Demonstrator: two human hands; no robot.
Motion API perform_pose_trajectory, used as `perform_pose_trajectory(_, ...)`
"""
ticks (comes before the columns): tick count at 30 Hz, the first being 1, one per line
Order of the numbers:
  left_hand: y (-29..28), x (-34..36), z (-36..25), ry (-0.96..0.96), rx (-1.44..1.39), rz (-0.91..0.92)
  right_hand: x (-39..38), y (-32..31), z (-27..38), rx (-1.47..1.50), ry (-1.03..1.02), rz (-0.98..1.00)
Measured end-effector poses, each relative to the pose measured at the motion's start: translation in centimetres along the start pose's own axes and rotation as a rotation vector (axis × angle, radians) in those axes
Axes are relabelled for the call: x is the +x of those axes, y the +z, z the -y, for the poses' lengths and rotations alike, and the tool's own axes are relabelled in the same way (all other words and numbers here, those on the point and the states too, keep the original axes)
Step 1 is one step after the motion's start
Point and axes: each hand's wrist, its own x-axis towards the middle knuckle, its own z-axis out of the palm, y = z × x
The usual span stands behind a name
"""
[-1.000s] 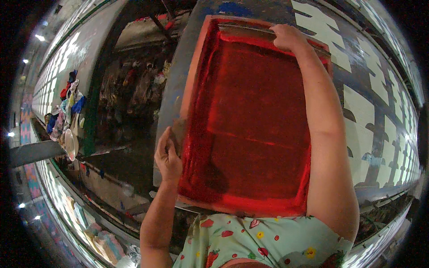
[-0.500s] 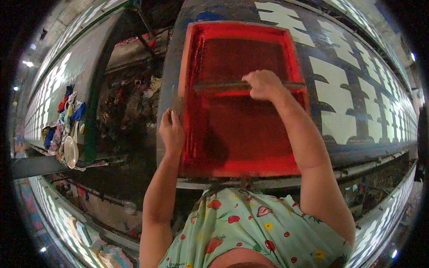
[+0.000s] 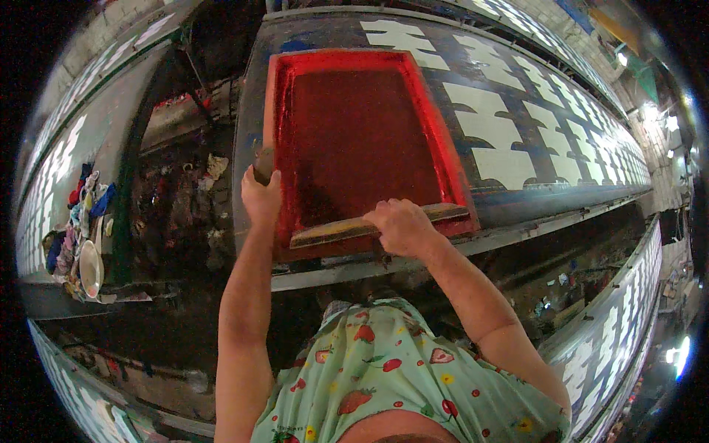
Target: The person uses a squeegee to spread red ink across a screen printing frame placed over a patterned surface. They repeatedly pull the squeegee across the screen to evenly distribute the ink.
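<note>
A screen-printing frame (image 3: 270, 100) with red ink-coated walls lies on the long dark table before me. Across its near end rests a wooden squeegee (image 3: 334, 232), slightly tilted, its right end close to the frame's right wall. My right hand (image 3: 402, 227) is closed over the squeegee's middle, fingers wrapped on its top edge. At the frame's left side my left hand (image 3: 261, 198) is curled around a dark handle (image 3: 264, 165) that stands against the outer wall. The mesh (image 3: 354, 140) inside the frame looks dark red.
White cut-out-shaped pieces (image 3: 491, 129) lie in rows on the table to the right. Over the gap on the left, another table (image 3: 122, 140) holds a heap of rags (image 3: 87, 210) and a pale oval dish (image 3: 91, 269). A rail (image 3: 347, 273) runs along the near table edge.
My right hand has drawn the squeegee from the frame's middle toward me, to its near end. The left hand stays at the frame's left side. The whole view has shifted.
</note>
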Motion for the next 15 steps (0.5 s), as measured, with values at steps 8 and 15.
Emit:
perform_pose_trajectory(8, -1.5, -0.3, -1.8, -0.121, 0.034, 0.089, -3.6, 0.5, -0.9, 0.146, -0.140, -0.102)
perform_pose_trajectory(15, -0.2, 1.1, 0.9, -0.227, -0.083, 0.140, -8.0, 0.1, -14.1, 0.334, -0.037, -0.417)
